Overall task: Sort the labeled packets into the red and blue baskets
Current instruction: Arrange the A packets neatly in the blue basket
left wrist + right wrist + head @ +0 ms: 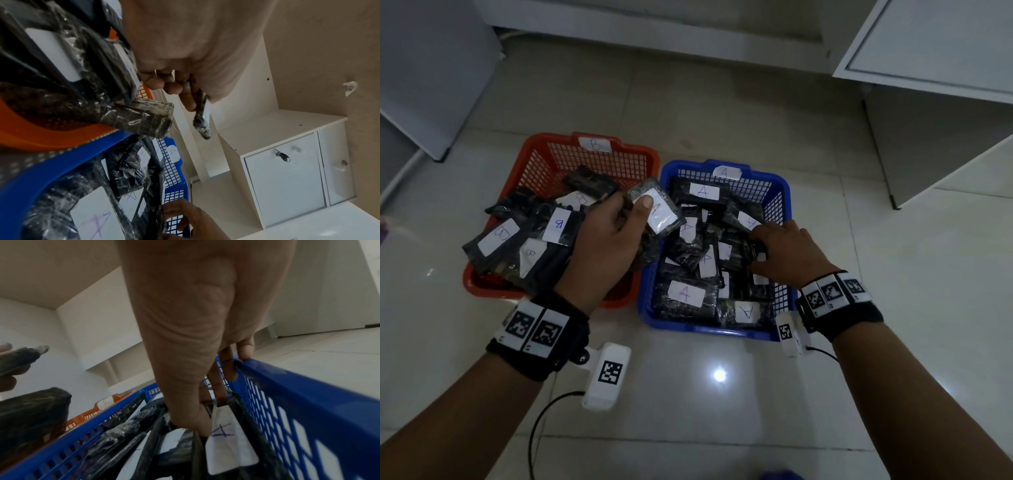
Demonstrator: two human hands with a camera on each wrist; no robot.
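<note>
The red basket (544, 138), tagged B, sits on the floor at left and holds several dark packets with B labels. Beside it on the right, the blue basket (688, 325), tagged A, holds several packets with A labels. My left hand (633, 209) pinches a packet labelled A (659, 212) between thumb and fingers, raised over the gap between the two baskets; the left wrist view shows this packet (202, 123) edge-on. My right hand (760, 246) reaches into the blue basket. There its thumb and fingers (203, 430) pinch the top edge of an A packet (228, 447), while the little finger rests on the basket rim (308, 386).
White cabinets stand at the back right (928, 51) and back left (424, 68). The baskets rest on a glossy tiled floor (722, 411). A black cable (534, 428) runs from my left wrist camera across the floor near me.
</note>
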